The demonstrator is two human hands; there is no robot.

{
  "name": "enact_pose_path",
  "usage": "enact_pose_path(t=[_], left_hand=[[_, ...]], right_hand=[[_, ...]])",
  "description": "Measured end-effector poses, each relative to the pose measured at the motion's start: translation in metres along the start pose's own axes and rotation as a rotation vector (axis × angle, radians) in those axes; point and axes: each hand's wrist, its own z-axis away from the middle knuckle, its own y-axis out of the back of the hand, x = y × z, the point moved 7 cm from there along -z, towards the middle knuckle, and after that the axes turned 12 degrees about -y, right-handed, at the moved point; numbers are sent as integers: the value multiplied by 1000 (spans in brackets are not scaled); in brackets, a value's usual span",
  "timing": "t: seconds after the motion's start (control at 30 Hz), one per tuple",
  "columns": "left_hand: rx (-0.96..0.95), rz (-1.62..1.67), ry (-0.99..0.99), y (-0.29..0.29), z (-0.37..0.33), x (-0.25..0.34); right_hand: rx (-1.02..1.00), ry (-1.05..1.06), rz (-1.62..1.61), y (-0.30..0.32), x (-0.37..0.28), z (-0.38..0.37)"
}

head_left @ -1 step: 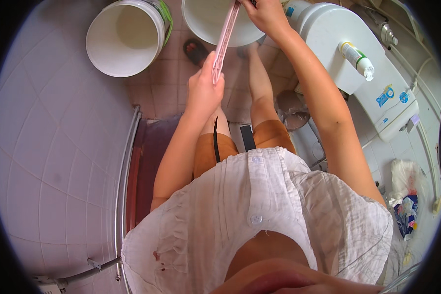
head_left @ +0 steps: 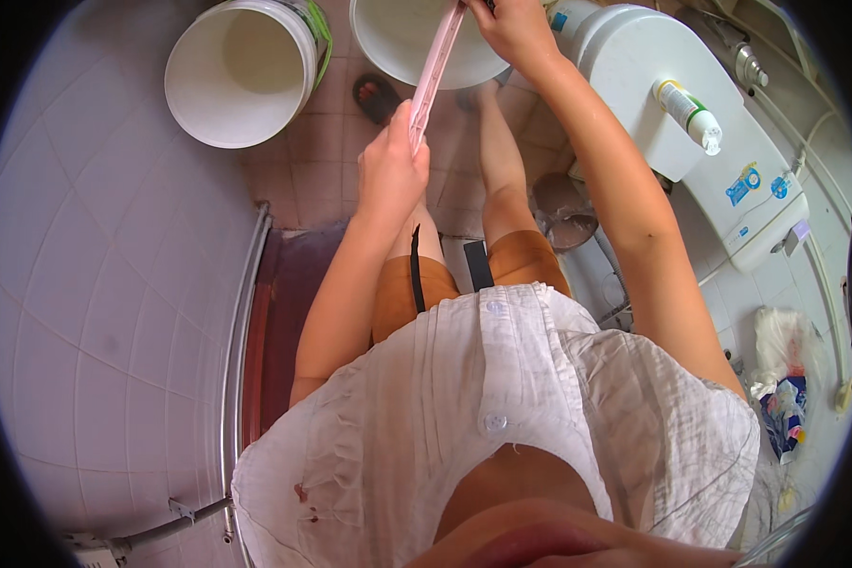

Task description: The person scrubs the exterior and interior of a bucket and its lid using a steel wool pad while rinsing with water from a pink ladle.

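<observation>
A long, narrow pink plastic piece [head_left: 434, 78] with a ribbed edge slants up to the frame's top edge, where its far end is cut off. My left hand [head_left: 393, 168] is closed around its lower end. Up by its far end, my right hand [head_left: 518, 38] has its fingers closed and partly cut off by the frame. Something small and dark shows at those fingers, too little of it to name. Below the pink piece stands a round white tub [head_left: 385, 52], its inside pale and its far side out of frame.
A white bucket [head_left: 182, 90] with a green-marked outside stands at the left by the tiled wall [head_left: 104, 237]. On the right is a white toilet [head_left: 634, 57], with a white and green bottle [head_left: 688, 114] lying on it. Plastic bags [head_left: 786, 388] sit at the far right.
My left hand and the pink piece's lower end have shifted very slightly left, and the piece has turned a little. My right hand stays about where it was.
</observation>
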Motion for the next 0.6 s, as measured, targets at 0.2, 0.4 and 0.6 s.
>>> enact_pose_path(t=[0.2,0.4,0.6], left_hand=[[-44,-304,68,-2,-17,-3],[-69,-266,104,7,-17,11],[-79,-175,80,3,-9,13]], right_hand=[[-368,50,34,-35,-36,74],[-327,-341,366,16,0,-4],[-530,-77,200,-25,-42,88]])
